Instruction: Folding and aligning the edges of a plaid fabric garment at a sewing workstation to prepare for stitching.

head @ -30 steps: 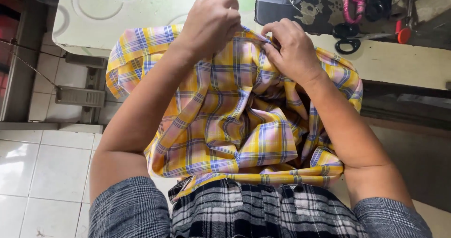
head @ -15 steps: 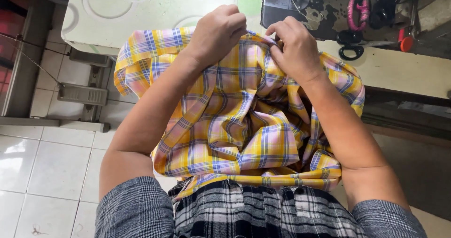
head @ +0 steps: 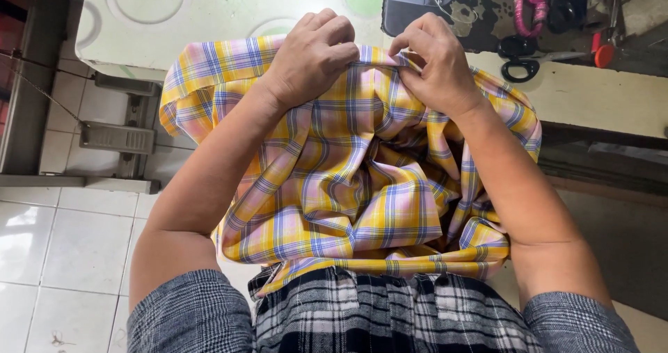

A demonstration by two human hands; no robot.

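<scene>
One head-worn camera looks steeply down, close over the person's forearms and lap. It faces forward toward the tabletop (head: pixel 209 19) edge and tiled floor (head: pixel 49 241).

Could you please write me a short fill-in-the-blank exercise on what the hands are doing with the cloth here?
1. Both hands, the left hand and the right hand, grip the top edge of the ____ checked cloth.
2. The black scissors lie on the table to the ____ of the hands.
3. The floor is covered in white ____.

Missing words: yellow; right; tiles
</scene>
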